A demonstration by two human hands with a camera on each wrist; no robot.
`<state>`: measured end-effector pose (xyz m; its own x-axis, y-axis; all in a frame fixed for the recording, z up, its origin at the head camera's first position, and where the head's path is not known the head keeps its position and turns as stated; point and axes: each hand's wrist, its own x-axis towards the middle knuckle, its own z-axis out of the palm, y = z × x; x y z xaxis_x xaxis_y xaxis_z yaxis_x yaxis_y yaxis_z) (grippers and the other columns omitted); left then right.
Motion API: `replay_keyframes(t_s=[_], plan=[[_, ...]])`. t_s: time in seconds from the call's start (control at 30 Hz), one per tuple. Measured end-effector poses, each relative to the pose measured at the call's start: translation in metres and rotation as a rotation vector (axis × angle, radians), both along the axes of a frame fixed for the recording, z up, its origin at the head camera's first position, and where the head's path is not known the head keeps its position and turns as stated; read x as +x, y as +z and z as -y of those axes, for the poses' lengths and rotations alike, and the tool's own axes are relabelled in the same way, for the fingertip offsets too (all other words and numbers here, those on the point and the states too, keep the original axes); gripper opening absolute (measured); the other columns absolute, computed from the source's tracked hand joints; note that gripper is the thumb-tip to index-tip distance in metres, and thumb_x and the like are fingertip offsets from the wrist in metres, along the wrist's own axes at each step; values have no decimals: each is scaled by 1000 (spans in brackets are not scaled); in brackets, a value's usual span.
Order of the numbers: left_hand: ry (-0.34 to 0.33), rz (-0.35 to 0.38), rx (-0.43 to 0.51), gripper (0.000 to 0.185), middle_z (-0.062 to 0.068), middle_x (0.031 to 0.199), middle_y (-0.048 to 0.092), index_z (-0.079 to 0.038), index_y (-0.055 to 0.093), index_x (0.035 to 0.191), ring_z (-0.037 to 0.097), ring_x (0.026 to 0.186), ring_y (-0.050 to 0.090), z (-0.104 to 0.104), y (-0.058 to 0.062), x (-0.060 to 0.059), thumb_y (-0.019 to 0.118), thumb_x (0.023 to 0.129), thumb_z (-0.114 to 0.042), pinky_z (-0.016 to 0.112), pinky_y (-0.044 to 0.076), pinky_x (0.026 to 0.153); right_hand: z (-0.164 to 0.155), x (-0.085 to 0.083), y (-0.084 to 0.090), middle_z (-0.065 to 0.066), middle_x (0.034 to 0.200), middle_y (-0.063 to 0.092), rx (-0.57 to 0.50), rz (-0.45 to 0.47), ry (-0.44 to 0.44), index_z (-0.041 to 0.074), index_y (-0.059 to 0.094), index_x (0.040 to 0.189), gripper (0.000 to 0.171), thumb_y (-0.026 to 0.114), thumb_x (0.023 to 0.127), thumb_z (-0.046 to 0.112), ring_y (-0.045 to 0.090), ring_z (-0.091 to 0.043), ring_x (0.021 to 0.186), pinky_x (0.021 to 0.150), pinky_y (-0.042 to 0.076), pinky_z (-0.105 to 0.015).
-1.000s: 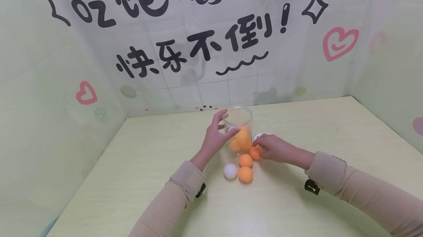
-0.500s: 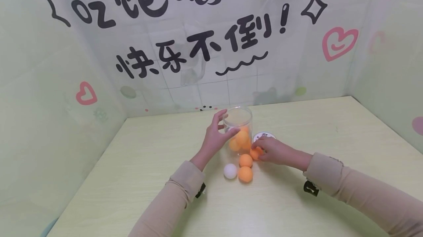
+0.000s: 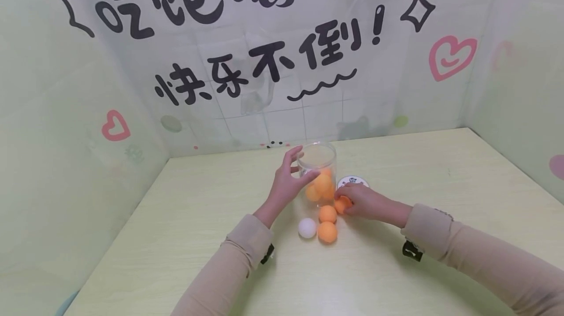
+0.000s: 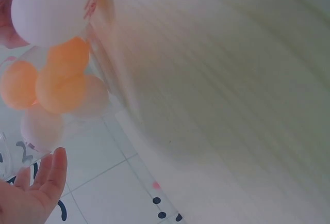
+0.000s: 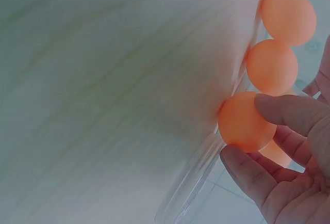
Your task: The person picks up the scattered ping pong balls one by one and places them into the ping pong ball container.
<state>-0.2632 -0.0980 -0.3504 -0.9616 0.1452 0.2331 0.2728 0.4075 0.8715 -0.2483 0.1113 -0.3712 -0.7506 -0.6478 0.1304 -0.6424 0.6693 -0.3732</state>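
Observation:
A clear plastic jar (image 3: 317, 159) stands upright on the table with several orange balls inside. My left hand (image 3: 305, 163) holds its left side, thumb across the front and fingers behind the rim. My right hand (image 3: 342, 198) pinches an orange ball (image 3: 341, 205) at the jar's right base. In the right wrist view this ball (image 5: 242, 123) sits between thumb and fingers (image 5: 289, 113), against the jar wall (image 5: 201, 175). Two orange balls (image 3: 327, 214) and a white ball (image 3: 307, 228) lie on the table just in front of the jar.
A white round lid (image 3: 353, 180) lies flat to the right of the jar, behind my right hand. The pale wooden table (image 3: 176, 237) is walled at the back and on both sides by decorated panels (image 3: 264, 61).
My right hand has drawn the pinched orange ball slightly left, closer to the jar's base. The left hand and jar have not moved.

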Motion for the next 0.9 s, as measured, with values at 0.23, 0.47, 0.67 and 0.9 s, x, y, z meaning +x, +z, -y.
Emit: replay_keyframes(t_s=[0.23,0.47,0.67,0.9], plan=[[4,8,1,72,4,139,42,-28,33,137,29,113,50,0,0,1,72,77,-36,44,47,85,-2,3,3,-4,85,61,-15,-33,11,1,64,96,24,70,73,0,49,-16,75,70,45,-28],[0,13,-2,73,4,140,41,-28,32,137,29,114,49,0,0,1,72,77,-38,42,48,84,-5,3,7,-4,84,60,-24,-54,28,0,64,95,23,70,73,-1,49,-15,75,68,44,-27],[0,12,1,72,3,140,42,-28,33,137,29,114,49,1,0,1,72,77,-37,41,48,83,-6,2,12,-4,84,60,-22,-47,19,1,64,94,22,69,72,-1,48,-15,73,66,43,-26],[0,16,0,72,3,140,42,-28,32,137,29,114,49,0,2,2,72,77,-37,42,48,84,-11,2,26,-5,84,60,-20,-61,17,1,64,95,23,68,73,-1,50,-15,72,66,44,-28]])
